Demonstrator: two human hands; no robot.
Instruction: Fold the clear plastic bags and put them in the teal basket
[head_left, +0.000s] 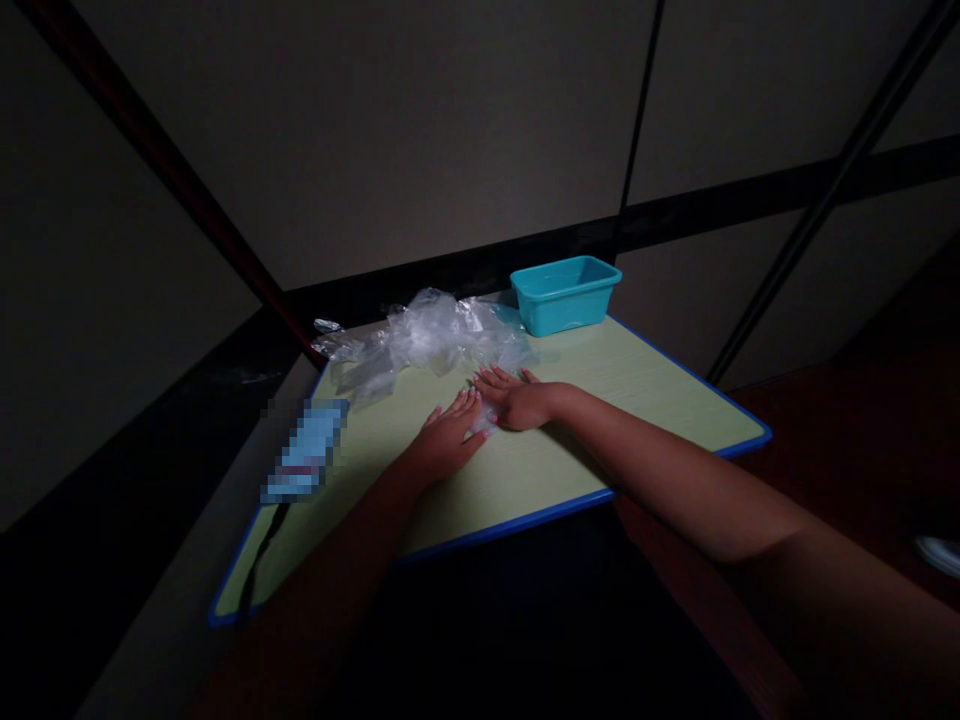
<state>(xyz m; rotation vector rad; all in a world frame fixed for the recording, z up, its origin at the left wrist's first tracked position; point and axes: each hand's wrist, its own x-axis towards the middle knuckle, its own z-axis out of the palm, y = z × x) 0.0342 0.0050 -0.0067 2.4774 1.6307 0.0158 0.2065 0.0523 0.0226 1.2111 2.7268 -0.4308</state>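
Clear plastic piece point(486, 418): it lies flat on the worktop point(660, 385) between your two hands, partly covered by them; its full outline is hard to make out.
Left hand point(444, 440): your fingers are released and stretched out, palm down, over the near-left side of the piece; you grasp nothing that shows.
Right hand point(525, 403): your fingers are extended and spread too, palm down at the piece's right side; whether anything is tucked under the palm, you cannot tell from here.
Crumpled plastic heap point(431, 335): it sits just beyond your fingertips, loose and see-through, spreading from the left side of the worktop towards the tub.
Teal tub point(568, 300): it stands upright at the far edge, beside the heap.
Slip risk: the film looks thin and slick, so uneven pressure from your palms could wrinkle or skew it.
Tangle risk: your right fingertips are very near the heap, and a forward sweep could drag its loose folds in or nudge the tub.
Light: dimness and clear film could hide a crease or a doubled layer from you.
Writing: you can read no brand or label; the blue item point(307, 450) at the left edge, by a dark strap point(262, 560), is pixelated.
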